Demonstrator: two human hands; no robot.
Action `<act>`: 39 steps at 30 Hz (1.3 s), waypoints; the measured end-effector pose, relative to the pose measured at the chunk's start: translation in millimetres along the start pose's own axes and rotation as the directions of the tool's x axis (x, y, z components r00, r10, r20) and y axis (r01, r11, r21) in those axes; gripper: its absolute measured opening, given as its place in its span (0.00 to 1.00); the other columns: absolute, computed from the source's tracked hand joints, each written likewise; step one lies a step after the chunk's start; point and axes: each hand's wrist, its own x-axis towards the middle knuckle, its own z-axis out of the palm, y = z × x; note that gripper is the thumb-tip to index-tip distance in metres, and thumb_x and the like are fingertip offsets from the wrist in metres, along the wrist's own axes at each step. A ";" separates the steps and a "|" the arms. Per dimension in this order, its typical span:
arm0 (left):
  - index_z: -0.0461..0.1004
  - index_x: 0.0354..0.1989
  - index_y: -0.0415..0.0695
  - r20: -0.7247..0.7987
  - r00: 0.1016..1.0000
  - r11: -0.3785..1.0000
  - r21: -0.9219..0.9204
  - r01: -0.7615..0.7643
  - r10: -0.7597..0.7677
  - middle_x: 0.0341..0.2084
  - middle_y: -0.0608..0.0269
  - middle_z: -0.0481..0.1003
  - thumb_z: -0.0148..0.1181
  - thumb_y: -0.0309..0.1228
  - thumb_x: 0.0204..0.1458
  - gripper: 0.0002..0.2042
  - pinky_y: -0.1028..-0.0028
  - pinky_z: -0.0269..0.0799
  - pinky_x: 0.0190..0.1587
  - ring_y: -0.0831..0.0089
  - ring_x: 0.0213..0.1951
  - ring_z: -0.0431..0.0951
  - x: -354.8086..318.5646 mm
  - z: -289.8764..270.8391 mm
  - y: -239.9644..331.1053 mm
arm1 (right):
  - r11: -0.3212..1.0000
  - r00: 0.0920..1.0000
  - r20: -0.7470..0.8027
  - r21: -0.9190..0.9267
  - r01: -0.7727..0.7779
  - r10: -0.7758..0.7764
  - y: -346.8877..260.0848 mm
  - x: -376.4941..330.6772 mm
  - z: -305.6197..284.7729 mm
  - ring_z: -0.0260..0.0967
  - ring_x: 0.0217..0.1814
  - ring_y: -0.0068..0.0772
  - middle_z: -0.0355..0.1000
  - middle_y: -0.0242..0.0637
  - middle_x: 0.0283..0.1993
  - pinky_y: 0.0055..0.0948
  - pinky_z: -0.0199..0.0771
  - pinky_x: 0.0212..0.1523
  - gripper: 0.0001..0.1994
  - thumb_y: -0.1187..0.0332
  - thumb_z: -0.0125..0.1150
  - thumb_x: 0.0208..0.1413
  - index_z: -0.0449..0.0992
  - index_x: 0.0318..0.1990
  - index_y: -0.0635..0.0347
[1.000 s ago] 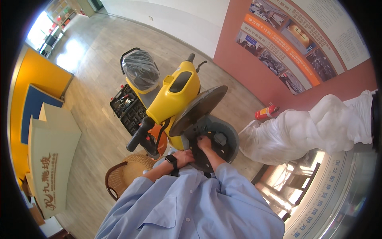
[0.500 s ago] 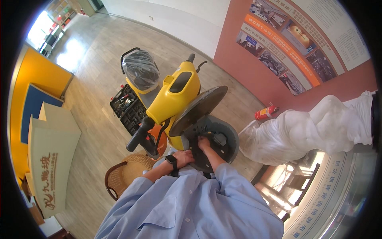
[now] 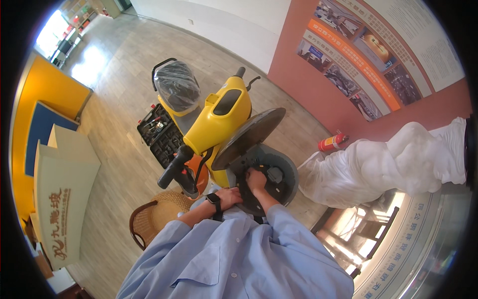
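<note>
Floor [image 3: 117,114] under scooter [image 3: 211,130], toolbox [image 3: 167,145]

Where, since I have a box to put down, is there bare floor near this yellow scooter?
Bare floor stretches between the cream desk and the open tool case and wicker piece; a narrower strip separates the yellow scooter from the red wall. It's crowded at the gray compartment, with the right hand inside and left hand at its rim.

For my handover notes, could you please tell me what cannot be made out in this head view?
All in the head view:
What the bare right hand touches inside the round dark-grey plastic compartment: its back hides it.
What lies beneath the bare left hand: hidden by that hand.
Small pieces in the open black toolbox: too small.
The object within bulky white plastic wrapping: wrapped over.
</note>
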 end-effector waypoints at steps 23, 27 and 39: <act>0.74 0.33 0.49 -0.026 0.999 1.000 -0.003 -0.027 0.026 0.30 0.69 0.73 0.50 0.30 0.43 0.09 0.69 0.72 0.37 0.69 0.41 0.70 -0.7 5.7 -4.4 | 0.999 0.997 0.070 0.010 -0.036 0.035 -6.8 -1.5 -4.2 0.71 0.38 0.52 0.73 0.47 0.32 0.45 0.70 0.37 0.09 0.62 0.53 0.49 0.75 0.32 0.55; 0.74 0.33 0.49 -0.021 1.000 1.000 0.005 -0.021 0.021 0.29 0.69 0.73 0.49 0.30 0.43 0.09 0.68 0.72 0.37 0.68 0.41 0.70 0.8 4.4 -3.5 | 0.987 0.983 0.099 0.024 -0.159 0.156 -2.3 4.9 10.4 0.70 0.40 0.52 0.73 0.48 0.36 0.45 0.70 0.41 0.14 0.58 0.50 0.52 0.75 0.35 0.58; 0.74 0.33 0.49 -0.008 1.000 1.000 -0.026 -0.018 0.018 0.30 0.68 0.73 0.50 0.29 0.42 0.10 0.69 0.72 0.39 0.68 0.42 0.70 -1.0 6.7 -4.4 | 0.998 0.997 0.032 0.008 -0.064 0.064 -3.7 2.8 -1.7 0.71 0.37 0.53 0.73 0.49 0.30 0.44 0.71 0.40 0.11 0.60 0.52 0.49 0.78 0.31 0.53</act>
